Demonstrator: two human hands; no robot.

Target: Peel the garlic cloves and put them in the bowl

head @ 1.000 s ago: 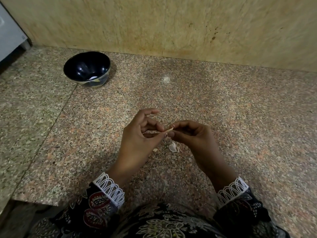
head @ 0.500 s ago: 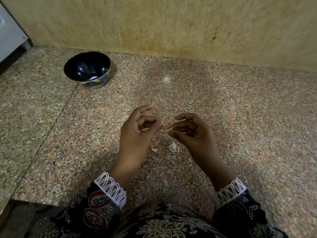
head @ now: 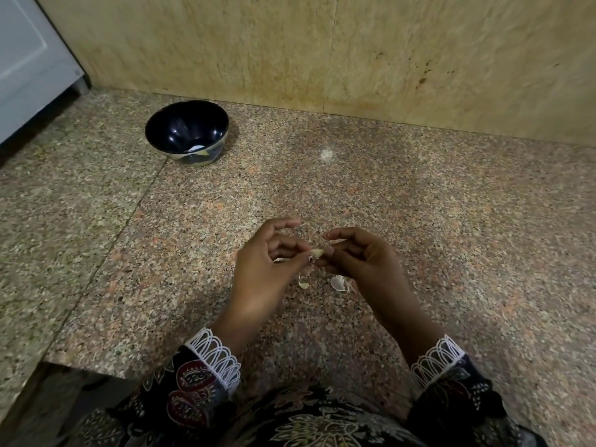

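Both hands (head: pixel 322 269) pinch one pale, curved garlic clove (head: pixel 316 252) over speckled granite (head: pixel 419 221)

This looks like a home kitchen. The tabletop (head: pixel 419 221) is speckled brown and pink stone, made of slabs with a seam between them. Behind it stands a wall (head: pixel 290 43) of yellow stone tiles with small dark splash spots. A dark bowl (head: pixel 187 132) sits near the wall. At the far left is a white door (head: pixel 25 59), maybe a cupboard or fridge.
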